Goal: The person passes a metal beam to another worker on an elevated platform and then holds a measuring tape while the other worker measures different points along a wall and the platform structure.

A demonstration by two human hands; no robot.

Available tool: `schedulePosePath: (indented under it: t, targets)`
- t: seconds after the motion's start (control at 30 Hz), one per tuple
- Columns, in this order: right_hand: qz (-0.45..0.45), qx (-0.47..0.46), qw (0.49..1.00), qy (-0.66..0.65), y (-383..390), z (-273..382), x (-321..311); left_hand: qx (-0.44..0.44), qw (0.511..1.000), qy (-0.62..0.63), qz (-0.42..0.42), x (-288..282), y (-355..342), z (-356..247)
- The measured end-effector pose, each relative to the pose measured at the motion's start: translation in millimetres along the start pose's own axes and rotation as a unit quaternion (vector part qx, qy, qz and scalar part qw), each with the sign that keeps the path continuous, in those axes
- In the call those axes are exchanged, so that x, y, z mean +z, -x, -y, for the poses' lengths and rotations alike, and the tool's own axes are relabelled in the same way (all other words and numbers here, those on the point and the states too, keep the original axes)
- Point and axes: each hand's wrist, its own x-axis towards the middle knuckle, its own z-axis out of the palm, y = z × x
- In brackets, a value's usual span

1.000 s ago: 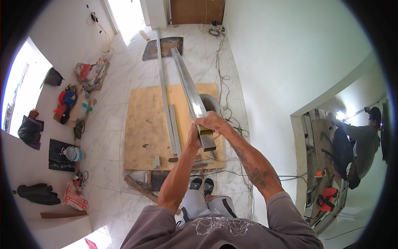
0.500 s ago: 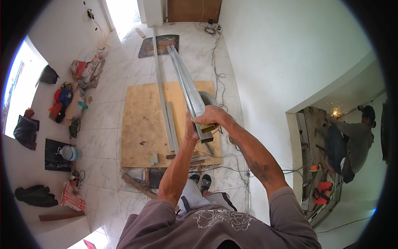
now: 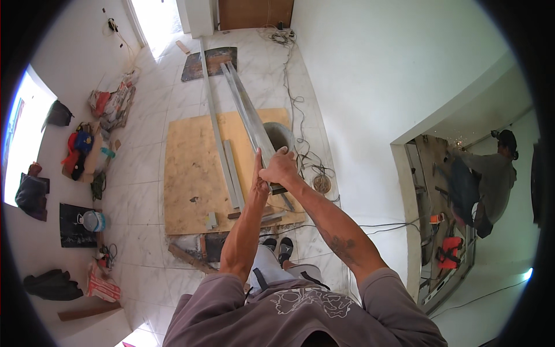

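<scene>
A long grey metal channel runs from my hands down toward the far floor. My right hand is closed around its near end. My left hand lies flat against the channel's left side, fingers straight and pointing up along it. Below, more metal channels lie on a plywood sheet on the marble floor. My feet in dark sandals show at the sheet's near edge.
A grey bucket sits by the white wall, with loose cables running along it. Bags and clothes line the left wall. Through the doorway at the right another person works among sparks.
My hands and the channel's near end have shifted slightly; the left hand has flattened along the channel. The view has tilted a little toward the floor.
</scene>
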Motion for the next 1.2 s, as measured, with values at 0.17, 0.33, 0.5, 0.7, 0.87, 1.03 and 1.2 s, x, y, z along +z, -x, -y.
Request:
schedulePosePath:
  t: [0.17, 0.33, 0.5, 0.7, 0.87, 1.03, 1.2]
  targets:
    - [0.236, -0.060, 0.967, -0.074, 7.8, 14.3, 3.6, 0.077, 0.986, -0.136, -0.058, -45.8, 18.8, -24.6]
    - [0.197, -0.029, 0.979, -0.045, 26.1, -30.8, 1.8, 0.059, 0.974, -0.137, -0.169, 39.8, 58.7, 21.9]
    - [0.160, 0.046, 0.986, -0.016, 52.9, -39.0, -20.5, 0.039, 0.994, -0.016, -0.099, 42.5, 67.2, 42.5]
    - [0.165, -0.035, 0.981, -0.099, 47.4, -83.9, -10.3, 0.006, 0.998, 0.050, -0.044, 12.7, 29.9, 63.0]
    - [0.196, 0.013, 0.975, -0.100, 43.5, -116.7, 9.2, -0.048, 0.995, 0.025, -0.080, -8.3, 4.9, 66.6]
    - [0.208, 0.001, 0.972, -0.108, 47.0, -121.1, 8.1, -0.066, 0.994, -0.027, -0.086, -23.6, -7.7, 63.6]
    - [0.248, 0.046, 0.963, -0.092, 44.3, -118.4, -16.2, -0.077, 0.991, -0.012, -0.110, -22.7, -33.8, 52.8]
